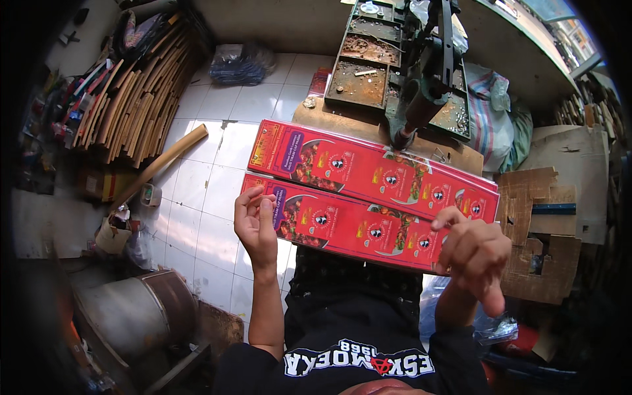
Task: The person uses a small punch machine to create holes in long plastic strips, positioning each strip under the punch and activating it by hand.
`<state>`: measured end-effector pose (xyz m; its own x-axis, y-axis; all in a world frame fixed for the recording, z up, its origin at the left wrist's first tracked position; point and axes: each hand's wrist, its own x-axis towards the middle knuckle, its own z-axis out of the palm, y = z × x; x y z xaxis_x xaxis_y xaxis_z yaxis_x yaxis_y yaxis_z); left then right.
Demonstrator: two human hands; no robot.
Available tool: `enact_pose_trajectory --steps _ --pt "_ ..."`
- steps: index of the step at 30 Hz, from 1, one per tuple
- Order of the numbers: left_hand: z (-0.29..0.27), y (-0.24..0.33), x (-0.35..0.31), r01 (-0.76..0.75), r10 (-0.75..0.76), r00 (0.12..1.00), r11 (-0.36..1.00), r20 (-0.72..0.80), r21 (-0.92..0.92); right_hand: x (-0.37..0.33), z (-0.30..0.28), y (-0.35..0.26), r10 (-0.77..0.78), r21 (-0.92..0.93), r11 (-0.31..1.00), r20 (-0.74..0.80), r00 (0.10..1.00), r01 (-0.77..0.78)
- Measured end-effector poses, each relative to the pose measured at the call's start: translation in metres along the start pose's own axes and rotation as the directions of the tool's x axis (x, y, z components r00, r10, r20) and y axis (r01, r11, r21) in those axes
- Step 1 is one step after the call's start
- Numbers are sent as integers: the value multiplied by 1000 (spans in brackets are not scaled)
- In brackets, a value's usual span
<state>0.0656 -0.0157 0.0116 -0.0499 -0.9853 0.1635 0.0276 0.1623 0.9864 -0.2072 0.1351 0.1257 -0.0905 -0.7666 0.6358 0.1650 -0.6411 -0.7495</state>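
Two long red printed strips, or stacks of them, lie side by side in front of me: a far red strip (368,168) and a near red strip (355,220). My left hand (257,227) is at the left end of the near strip, palm up, its fingers loosely bent and apart from the thumb. Over the near strip's right end is my right hand (475,253). Its index finger reaches onto the strip, the other fingers are bent, and the thumb sticks out toward me. Neither hand visibly grips anything; whether the right fingertip presses the strip is unclear.
A dark metal hand press (421,99) stands beyond the far strip, beside a compartmented tray (359,82) of small parts. Cardboard sheets (131,92) lean at the left. A cardboard tube (164,161) slants over the tiled floor. Cut cardboard (543,257) lies right; a metal drum (135,313) sits lower left.
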Motion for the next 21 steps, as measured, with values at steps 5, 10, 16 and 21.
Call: enact_pose_trajectory --steps 5,10,16,21 --pt "11 -13 -7 -38 34 995 999 89 34 48 37 -63 -532 559 711 30 846 427" --pt "24 -13 -10 -71 68 987 997 143 11 49 33 -70 -631 530 700 147 761 478" --pt "26 -17 -9 -66 58 986 997 159 48 50 34 -72 -720 500 641 128 683 582" --pt "27 -21 -9 -31 22 984 998 177 46 45 24 -85 -672 459 706 190 716 540"
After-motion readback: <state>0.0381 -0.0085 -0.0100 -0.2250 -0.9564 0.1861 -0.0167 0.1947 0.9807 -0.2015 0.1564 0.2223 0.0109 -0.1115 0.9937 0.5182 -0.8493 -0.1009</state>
